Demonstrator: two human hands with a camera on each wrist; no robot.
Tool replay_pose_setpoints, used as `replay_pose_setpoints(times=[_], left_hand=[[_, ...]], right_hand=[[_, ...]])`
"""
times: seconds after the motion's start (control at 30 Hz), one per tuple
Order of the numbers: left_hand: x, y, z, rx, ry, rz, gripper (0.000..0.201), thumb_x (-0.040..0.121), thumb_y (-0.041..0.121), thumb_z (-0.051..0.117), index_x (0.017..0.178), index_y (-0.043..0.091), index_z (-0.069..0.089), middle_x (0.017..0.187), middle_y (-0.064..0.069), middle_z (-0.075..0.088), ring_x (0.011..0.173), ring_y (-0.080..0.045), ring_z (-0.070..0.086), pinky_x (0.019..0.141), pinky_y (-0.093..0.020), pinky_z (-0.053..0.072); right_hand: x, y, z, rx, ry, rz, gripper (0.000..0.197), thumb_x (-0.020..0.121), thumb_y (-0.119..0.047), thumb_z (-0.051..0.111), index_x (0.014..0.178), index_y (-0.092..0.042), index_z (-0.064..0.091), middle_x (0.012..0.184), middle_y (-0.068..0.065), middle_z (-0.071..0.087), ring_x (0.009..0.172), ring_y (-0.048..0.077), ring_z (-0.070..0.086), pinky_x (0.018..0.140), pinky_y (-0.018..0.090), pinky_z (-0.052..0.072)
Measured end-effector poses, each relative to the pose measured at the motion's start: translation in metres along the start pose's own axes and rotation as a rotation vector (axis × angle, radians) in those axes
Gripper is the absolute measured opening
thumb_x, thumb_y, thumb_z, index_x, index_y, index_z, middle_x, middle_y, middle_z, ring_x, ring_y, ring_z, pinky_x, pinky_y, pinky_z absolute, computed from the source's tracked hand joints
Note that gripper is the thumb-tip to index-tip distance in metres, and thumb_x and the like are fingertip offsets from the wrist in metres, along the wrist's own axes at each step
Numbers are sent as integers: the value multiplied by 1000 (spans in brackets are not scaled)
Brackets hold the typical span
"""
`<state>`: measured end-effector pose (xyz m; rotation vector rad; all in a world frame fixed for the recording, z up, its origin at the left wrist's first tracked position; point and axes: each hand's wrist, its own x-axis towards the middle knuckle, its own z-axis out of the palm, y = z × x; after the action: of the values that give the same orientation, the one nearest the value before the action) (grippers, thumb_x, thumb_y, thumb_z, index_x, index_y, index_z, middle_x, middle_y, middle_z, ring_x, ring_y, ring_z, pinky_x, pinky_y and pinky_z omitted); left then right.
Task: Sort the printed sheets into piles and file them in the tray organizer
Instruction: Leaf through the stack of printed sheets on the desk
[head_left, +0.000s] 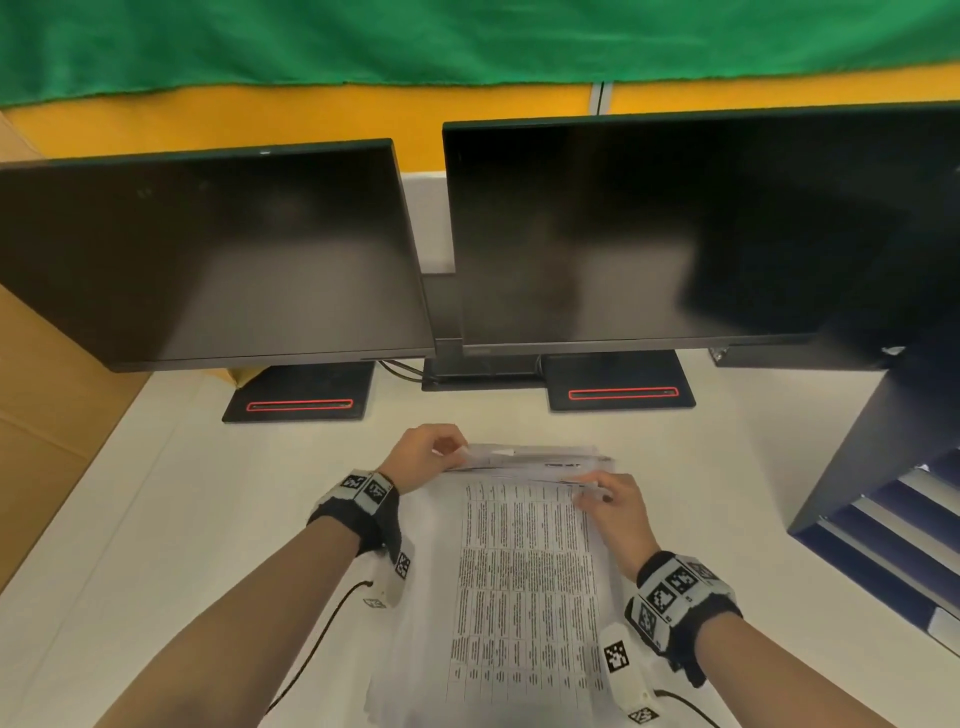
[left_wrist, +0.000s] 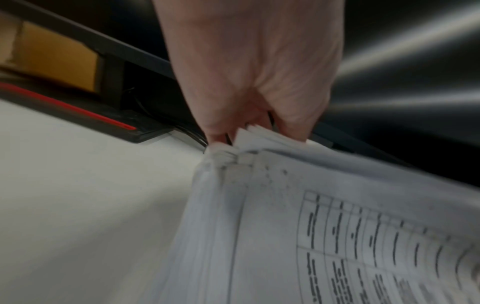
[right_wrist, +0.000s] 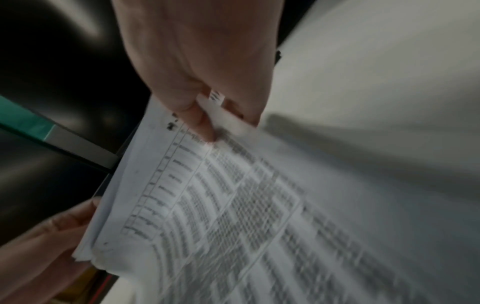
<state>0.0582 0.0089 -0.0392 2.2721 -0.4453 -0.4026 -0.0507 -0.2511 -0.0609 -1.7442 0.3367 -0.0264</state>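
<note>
Head cam: the stack of printed sheets (head_left: 524, 571) lies flat on the white surface (head_left: 182, 519) right in front of the person, long axis running away from them toward the two monitors (head_left: 208, 249). Left hand (head_left: 423, 454) has its grip pinched on the far-left corner, right hand (head_left: 615, 512) pinches the far-right one, so both are at the far short edge, lifting some top sheets. The tray organizer (head_left: 883, 519) sits off to the right, so I'd guess the right hand is the nearer one for filing.

Left wrist cam: fingers (left_wrist: 293, 123) curled round a fanned corner of sheets, a bit blurry.

Right wrist cam: thumb (right_wrist: 200, 121) and fingers pinching a top sheet's corner, with the table print below it. Can't tell how many sheets are in that grip.
</note>
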Motion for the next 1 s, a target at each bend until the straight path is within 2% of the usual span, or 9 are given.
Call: replay_pose_setpoints(times=[0.07,0.2,0.33,0.43,0.53,0.6,0.7,0.87,1.0], left_hand=[[-7,-1,-2,-152,-120,6,10,86,13,65,82,21,63,95,0,70,92,-11,65,85,-22,49],[-15,1,-6,-244,-249,-68,24,87,0,58,76,22,58,105,-4,70,104,-13,64,88,-18,49],[-10,10,-10,-229,-174,-197,10,85,18,52,75,17,55,87,0,63,85,-12,57,75,-19,43],[-1,8,-8,-156,-31,-352,11,97,18,41,100,13,50,79,-2,55,67,-12,51,63,-20,41],[1,1,-8,94,-74,-408,27,92,18,52,118,13,48,104,-11,61,82,-21,58,72,-24,48],[0,1,-7,256,-56,-370,27,83,19,64,109,14,59,111,-8,59,93,-24,57,79,-28,47],[-3,7,-5,455,51,-257,16,79,26,68,88,15,61,94,-1,50,84,-20,52,69,-27,41],[-10,1,-1,698,52,59,16,91,26,54,90,11,60,95,-3,54,89,-21,52,69,-29,40],[-23,2,-1,882,93,249,10,74,17,75,71,15,65,71,-2,57,62,-21,55,54,-28,41]], right_hand=[[-1,10,0,-32,112,-79,41,80,12,55,77,-24,73,84,13,66,69,33,59,63,36,51],[-4,16,2,-20,193,16,30,78,8,63,83,-19,76,117,8,51,108,21,53,93,33,46],[-7,12,-3,64,84,45,22,77,9,65,81,-11,74,106,9,64,104,25,58,99,38,44],[-5,11,-5,103,36,62,22,76,10,66,80,-9,74,100,9,69,102,25,62,97,39,47],[-4,9,-4,145,-12,53,21,75,13,66,78,-7,74,100,9,69,103,25,62,96,35,47],[-4,9,-4,149,-35,46,21,74,13,67,77,-7,74,99,7,70,102,22,63,97,37,48],[-2,10,-4,140,-51,47,23,74,12,69,75,-10,75,97,7,71,103,23,63,98,38,46],[0,9,-5,129,-60,55,19,74,14,67,79,-2,74,98,15,69,102,28,61,94,34,47],[0,9,-5,131,-67,57,19,74,15,65,79,-2,73,96,10,70,101,26,61,93,32,47]])
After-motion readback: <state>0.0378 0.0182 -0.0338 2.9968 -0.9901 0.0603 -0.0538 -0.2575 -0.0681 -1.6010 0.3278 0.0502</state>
